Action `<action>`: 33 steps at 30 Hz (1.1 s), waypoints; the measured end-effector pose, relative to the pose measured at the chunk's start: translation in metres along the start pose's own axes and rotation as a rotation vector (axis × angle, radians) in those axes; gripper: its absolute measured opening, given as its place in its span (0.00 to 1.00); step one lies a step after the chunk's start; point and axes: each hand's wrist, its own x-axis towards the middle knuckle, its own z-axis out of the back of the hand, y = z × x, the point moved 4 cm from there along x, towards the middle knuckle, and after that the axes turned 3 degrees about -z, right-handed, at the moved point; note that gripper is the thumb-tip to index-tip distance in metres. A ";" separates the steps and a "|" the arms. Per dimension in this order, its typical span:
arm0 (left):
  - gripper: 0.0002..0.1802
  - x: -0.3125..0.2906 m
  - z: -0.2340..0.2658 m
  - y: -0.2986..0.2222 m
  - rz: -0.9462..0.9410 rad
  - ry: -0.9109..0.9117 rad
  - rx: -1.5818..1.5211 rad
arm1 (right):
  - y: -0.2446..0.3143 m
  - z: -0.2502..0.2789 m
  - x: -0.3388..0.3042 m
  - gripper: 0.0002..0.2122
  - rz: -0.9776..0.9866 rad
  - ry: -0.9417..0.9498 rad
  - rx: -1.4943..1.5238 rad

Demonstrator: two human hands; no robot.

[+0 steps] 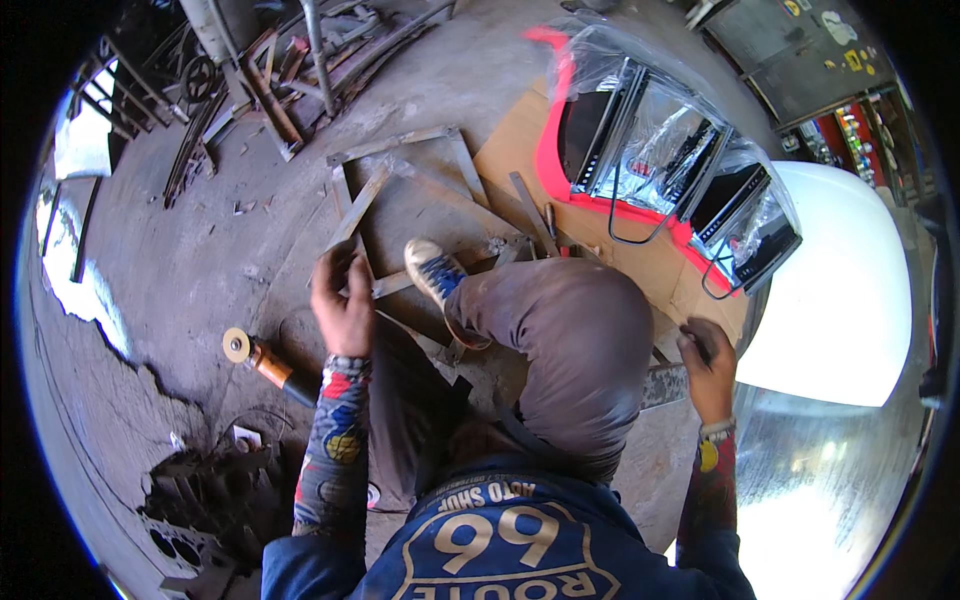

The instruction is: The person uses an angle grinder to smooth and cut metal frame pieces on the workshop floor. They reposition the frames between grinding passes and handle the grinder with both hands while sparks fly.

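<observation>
My left hand [343,303] is above the end of a flat metal bar [362,202], its fingers loosely bent and the thumb apart; nothing shows in it. The bar lies across a metal frame [462,165] on the floor, near my shoe [432,268]. My right hand [708,368] is beside my bent knee, over the edge of a cardboard sheet [600,235]. Its fingers curl with a gap to the thumb, and I see nothing held. An orange angle grinder [268,362] with a tan disc lies on the floor left of my left forearm.
A red-edged piece [552,170] with black, plastic-wrapped panels rests on the cardboard. Right of it stands a large white curved panel [840,285]. A dark engine block [200,530] sits lower left. Scrap metal [270,110] lies far left; a grey cabinet [800,60] stands far right.
</observation>
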 end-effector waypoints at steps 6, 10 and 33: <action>0.14 0.006 -0.009 -0.015 -0.168 0.009 0.145 | -0.025 0.033 0.002 0.17 0.006 0.037 0.175; 0.13 -0.010 0.008 -0.009 -0.045 -0.077 0.083 | 0.013 0.030 0.025 0.19 0.051 0.068 0.209; 0.20 0.014 -0.058 -0.035 -0.029 0.151 0.169 | 0.026 -0.034 0.060 0.14 0.133 -0.050 0.182</action>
